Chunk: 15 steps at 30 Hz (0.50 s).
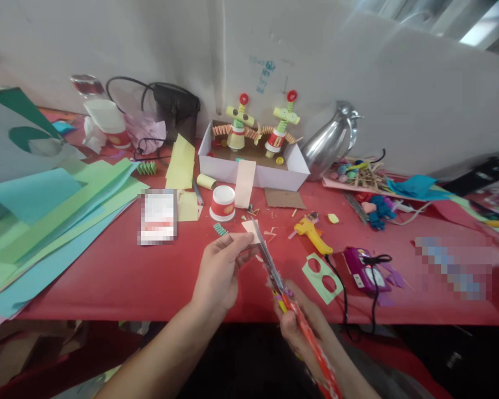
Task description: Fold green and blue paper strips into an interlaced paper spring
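My left hand (219, 271) pinches a small pale paper piece (250, 228) above the front of the red table (120, 271). My right hand (301, 321) grips scissors (270, 260) with red-orange handles; the blades point up and left and meet the paper piece. Just behind the hands stands an upturned red and white paper cup (223, 203). A yellow glue gun (314, 234) lies to the right of the blades.
Large green and blue paper sheets (45, 221) cover the table's left. A white box (253, 160) with two paper-cup figures stands at the back, a metal jug (330, 145) beside it. A green cutout (322, 277), a purple device (360, 266) with a black cable and craft scraps lie right.
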Tool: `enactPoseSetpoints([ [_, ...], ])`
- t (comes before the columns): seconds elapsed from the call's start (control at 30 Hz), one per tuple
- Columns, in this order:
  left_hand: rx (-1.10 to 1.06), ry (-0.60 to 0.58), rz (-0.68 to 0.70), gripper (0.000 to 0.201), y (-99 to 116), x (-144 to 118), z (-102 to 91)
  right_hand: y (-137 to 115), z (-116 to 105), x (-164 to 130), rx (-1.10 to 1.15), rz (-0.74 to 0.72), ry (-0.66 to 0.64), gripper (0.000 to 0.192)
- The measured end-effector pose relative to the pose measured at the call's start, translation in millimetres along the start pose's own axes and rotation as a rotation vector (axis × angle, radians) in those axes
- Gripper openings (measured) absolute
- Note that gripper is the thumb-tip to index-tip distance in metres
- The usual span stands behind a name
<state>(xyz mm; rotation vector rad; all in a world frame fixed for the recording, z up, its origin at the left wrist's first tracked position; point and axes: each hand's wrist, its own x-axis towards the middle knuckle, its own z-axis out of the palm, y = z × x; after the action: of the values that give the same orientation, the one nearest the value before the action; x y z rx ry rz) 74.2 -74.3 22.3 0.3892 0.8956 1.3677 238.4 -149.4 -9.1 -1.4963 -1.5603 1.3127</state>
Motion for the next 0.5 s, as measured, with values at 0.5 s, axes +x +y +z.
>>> enactPoseSetpoints([
  [0.5,0.02,-0.002,-0.002,0.012,1,-1,-0.4,-17,-5,-5,-0.014,-0.031,0.024,0.06],
])
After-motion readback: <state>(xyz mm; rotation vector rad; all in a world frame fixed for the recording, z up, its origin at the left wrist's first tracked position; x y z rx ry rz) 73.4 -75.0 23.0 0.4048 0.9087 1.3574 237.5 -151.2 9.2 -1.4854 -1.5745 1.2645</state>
